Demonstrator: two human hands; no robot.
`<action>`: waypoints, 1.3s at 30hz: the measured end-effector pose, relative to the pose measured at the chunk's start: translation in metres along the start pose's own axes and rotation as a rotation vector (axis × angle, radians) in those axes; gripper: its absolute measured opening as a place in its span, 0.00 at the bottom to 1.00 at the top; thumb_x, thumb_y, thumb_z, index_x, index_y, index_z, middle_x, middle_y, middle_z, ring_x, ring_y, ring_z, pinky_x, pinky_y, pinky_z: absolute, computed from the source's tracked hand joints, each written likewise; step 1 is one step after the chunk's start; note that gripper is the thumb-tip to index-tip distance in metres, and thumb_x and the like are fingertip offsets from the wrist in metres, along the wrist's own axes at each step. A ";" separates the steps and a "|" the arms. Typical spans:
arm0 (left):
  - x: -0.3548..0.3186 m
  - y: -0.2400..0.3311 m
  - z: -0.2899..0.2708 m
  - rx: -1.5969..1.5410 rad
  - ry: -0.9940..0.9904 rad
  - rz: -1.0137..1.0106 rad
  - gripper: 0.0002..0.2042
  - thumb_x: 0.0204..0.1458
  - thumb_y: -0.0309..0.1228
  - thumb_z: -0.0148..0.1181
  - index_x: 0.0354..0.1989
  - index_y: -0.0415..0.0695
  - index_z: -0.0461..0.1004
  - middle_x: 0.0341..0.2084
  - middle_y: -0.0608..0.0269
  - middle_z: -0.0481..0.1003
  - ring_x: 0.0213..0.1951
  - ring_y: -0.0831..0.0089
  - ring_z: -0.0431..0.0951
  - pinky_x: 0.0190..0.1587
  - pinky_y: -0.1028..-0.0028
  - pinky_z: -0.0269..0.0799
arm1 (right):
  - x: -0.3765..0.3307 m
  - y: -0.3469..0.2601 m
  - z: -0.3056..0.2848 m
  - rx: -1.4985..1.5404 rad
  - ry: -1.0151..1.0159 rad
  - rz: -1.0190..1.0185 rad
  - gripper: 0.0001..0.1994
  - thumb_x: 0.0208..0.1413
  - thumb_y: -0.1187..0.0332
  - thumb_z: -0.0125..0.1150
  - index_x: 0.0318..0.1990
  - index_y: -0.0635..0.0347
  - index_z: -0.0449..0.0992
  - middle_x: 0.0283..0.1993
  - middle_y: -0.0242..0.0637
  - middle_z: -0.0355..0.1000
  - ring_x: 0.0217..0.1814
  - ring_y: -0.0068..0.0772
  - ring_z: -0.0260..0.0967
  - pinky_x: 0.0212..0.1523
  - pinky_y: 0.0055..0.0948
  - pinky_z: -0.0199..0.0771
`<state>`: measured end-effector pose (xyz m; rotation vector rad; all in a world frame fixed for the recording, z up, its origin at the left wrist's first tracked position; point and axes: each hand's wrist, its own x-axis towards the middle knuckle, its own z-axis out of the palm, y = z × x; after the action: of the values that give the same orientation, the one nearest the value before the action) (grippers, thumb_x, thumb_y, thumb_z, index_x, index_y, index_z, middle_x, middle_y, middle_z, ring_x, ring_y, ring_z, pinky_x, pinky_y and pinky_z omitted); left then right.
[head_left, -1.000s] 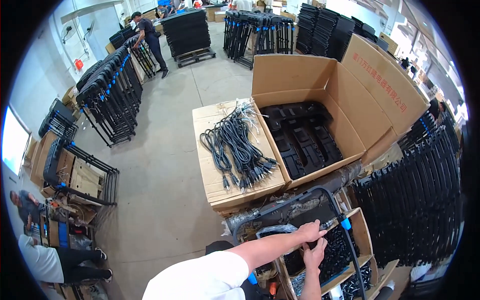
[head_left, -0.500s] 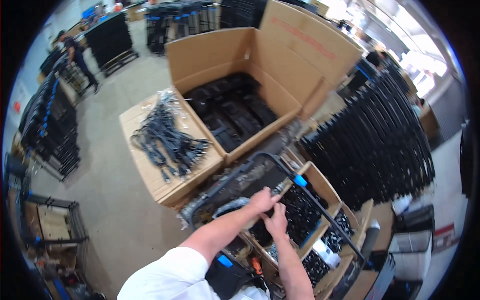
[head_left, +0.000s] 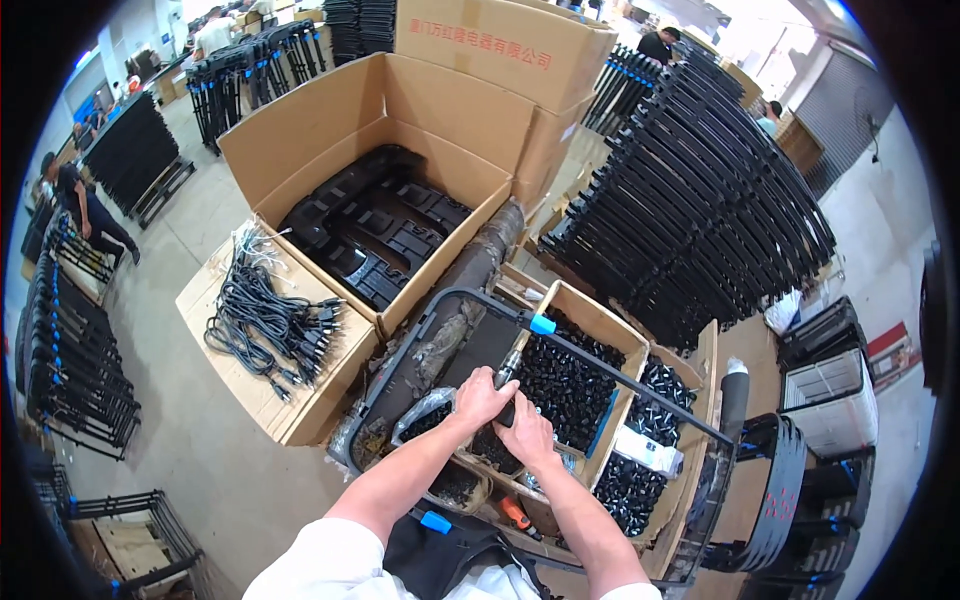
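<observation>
Both my hands are closed on a slim dark electric screwdriver [head_left: 509, 408] with a metal nose, over a wooden parts bin. My left hand [head_left: 482, 398] wraps its upper part near the nose. Just below, my right hand [head_left: 526, 436] grips the dark body; its far-side fingers are partly hidden. Around them lies a black rounded frame [head_left: 640, 385] with blue clips [head_left: 542, 325], resting across the bins. Many small black parts [head_left: 570, 385] fill the bin beside my right hand. A clear plastic bag [head_left: 425, 412] sits left of my left hand.
A large open cardboard box [head_left: 300, 135] holds black moulded parts [head_left: 385, 220]. Bundled black cables [head_left: 265, 315] lie on a carton to the left. Stacked black frames [head_left: 690, 200] stand at right. An orange-handled tool [head_left: 517, 514] and white packet [head_left: 648, 451] lie near my right forearm.
The view has shifted, so the boxes and cables sit further left and higher. My hands stay close together over the bins, and the screwdriver between them shows more clearly now.
</observation>
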<state>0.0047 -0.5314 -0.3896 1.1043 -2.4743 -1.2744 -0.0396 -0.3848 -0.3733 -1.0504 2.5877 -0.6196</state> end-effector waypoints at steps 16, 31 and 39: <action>0.002 0.015 0.005 0.147 0.013 0.140 0.27 0.56 0.53 0.66 0.45 0.36 0.75 0.45 0.42 0.78 0.49 0.42 0.81 0.51 0.49 0.77 | 0.003 0.011 -0.010 0.028 -0.027 0.035 0.43 0.47 0.59 0.76 0.69 0.63 0.61 0.56 0.58 0.78 0.55 0.60 0.79 0.55 0.52 0.80; 0.012 0.020 0.014 0.169 0.005 0.116 0.27 0.57 0.51 0.67 0.47 0.36 0.73 0.46 0.41 0.77 0.50 0.43 0.80 0.52 0.50 0.77 | 0.011 0.016 -0.017 0.008 -0.051 0.044 0.44 0.46 0.59 0.77 0.69 0.65 0.60 0.53 0.60 0.79 0.53 0.60 0.80 0.54 0.50 0.81; 0.016 0.028 0.012 0.169 -0.035 0.068 0.28 0.55 0.51 0.68 0.50 0.37 0.72 0.47 0.40 0.77 0.51 0.42 0.80 0.53 0.50 0.77 | 0.013 0.024 -0.013 0.017 -0.001 0.008 0.46 0.46 0.58 0.78 0.70 0.64 0.59 0.53 0.61 0.79 0.52 0.61 0.80 0.53 0.50 0.81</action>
<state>-0.0273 -0.5238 -0.3788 1.0316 -2.6627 -1.0923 -0.0678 -0.3746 -0.3754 -1.0345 2.5797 -0.6382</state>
